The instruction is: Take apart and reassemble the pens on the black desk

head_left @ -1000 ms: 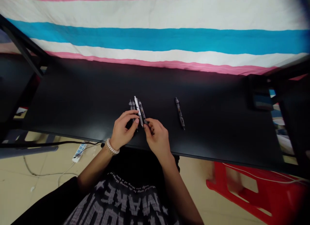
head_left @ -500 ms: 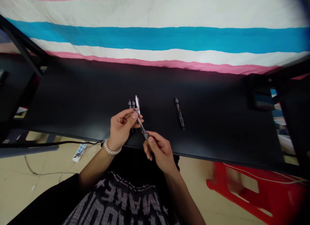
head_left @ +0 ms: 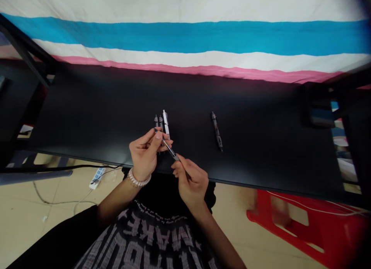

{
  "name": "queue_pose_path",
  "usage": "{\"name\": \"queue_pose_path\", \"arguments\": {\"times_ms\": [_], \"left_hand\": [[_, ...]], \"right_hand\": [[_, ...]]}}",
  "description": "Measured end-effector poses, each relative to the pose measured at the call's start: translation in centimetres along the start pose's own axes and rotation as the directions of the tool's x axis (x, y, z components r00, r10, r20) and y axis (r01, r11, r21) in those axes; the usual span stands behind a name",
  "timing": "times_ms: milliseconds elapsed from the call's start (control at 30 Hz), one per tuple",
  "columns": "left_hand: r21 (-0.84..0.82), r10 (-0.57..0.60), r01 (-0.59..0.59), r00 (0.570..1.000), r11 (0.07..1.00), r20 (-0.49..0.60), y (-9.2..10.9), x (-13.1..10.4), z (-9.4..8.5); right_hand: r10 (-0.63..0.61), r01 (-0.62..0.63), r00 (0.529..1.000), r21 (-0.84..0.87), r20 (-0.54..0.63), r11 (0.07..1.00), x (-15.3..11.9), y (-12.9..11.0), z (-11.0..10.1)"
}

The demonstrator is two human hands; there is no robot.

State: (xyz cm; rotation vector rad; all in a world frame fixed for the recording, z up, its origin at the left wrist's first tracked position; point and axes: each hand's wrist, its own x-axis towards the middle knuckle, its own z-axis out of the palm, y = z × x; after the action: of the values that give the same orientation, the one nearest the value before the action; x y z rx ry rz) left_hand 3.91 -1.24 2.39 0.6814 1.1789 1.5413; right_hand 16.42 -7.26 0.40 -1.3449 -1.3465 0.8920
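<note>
Left hand [head_left: 144,154] and right hand [head_left: 191,182] pinching opposite ends of slanted pen [head_left: 170,148] over desk [head_left: 261,145], left farther out.

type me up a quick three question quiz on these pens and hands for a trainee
1. Does the left hand, the right hand or both grip the held pen?
2. True or false: a lone dark pen lies to the right of the white pen.
3. What is on the left wrist? a) watch b) pale bracelet c) glove

Key: 1 both; 2 true; 3 b
</note>
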Motion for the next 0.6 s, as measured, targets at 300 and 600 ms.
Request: {"name": "queue_pose_path", "arguments": {"times_ms": [300,600], "left_hand": [[-0.112,0.012,-0.019,0.998,0.993,-0.062,-0.3,-0.6,0.7],[-0.076,0.004,-0.014,0.992,0.997,-0.129,-0.2,-0.2,0.4]], "right_hand": [[-0.526,0.441,0.842,-0.406,-0.123,0.801,0.3,2.0,0.2],[-0.356,0.313,0.927,-0.280,-0.117,0.907,1.3,1.2,-0.3]]}}
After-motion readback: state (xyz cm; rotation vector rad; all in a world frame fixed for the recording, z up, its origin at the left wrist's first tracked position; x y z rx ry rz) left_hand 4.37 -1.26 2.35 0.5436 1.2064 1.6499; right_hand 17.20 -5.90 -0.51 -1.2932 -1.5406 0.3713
